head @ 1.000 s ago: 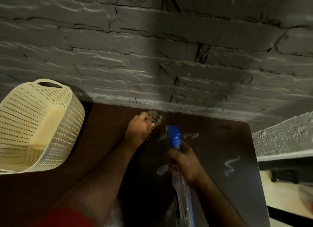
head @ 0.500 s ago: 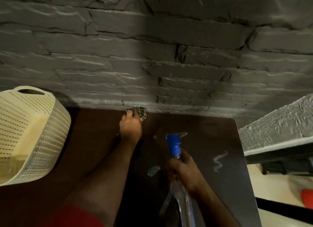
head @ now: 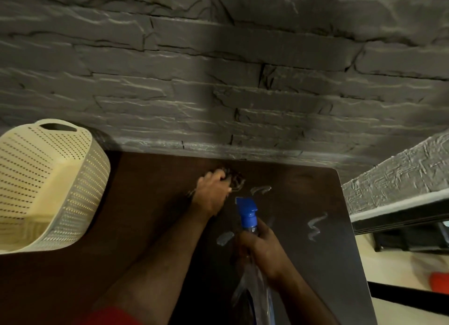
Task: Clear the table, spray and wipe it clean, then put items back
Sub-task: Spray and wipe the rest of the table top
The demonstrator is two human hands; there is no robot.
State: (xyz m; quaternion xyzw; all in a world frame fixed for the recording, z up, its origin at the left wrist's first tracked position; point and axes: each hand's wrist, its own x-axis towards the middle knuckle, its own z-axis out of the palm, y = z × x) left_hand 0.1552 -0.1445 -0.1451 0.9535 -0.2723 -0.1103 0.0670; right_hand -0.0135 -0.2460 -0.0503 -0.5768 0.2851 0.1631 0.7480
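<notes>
Checked cloth (head: pixel 234 179) is bunched under the left hand (head: pixel 211 193), fingers curled over it, pressing it onto the dark bench (head: pixel 150 203) near the wall. Right hand (head: pixel 263 247) grips the neck of a clear spray bottle (head: pixel 247 213) with a blue nozzle. Cream basket (head: pixel 48 179) sits far left.
</notes>
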